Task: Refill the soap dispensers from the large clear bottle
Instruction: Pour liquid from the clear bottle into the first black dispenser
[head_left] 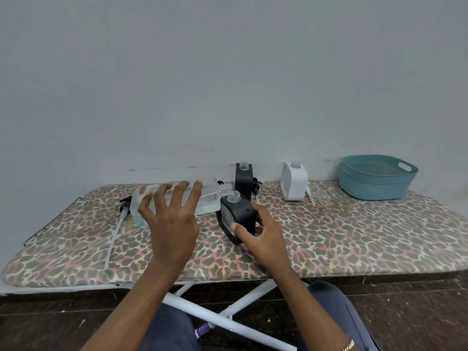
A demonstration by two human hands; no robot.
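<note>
Here we go, pouring stage: the left grip (172, 224) has its fingers spread wide and bent over the large clear bottle (209, 192), holding it lifted and lying almost level above the ironing board (354, 229), its open neck pointing right, just beside and a touch above the mouth of the near black dispenser (240, 211). The right grip (263, 234) is clamped on that dispenser, thumb on the front face, fingers round the back, leaning it toward the bottle. I can't tell whether any soap is running. Next, I'd say, the neck needs to sit squarely over that small opening, then tip gently, because it's a narrow target and a spill looks easy. Waiting behind with caps off are a second black dispenser (243, 178) and a white dispenser (293, 182); a pump (125, 200) lies at the left, a teal basket (374, 186) far right
</note>
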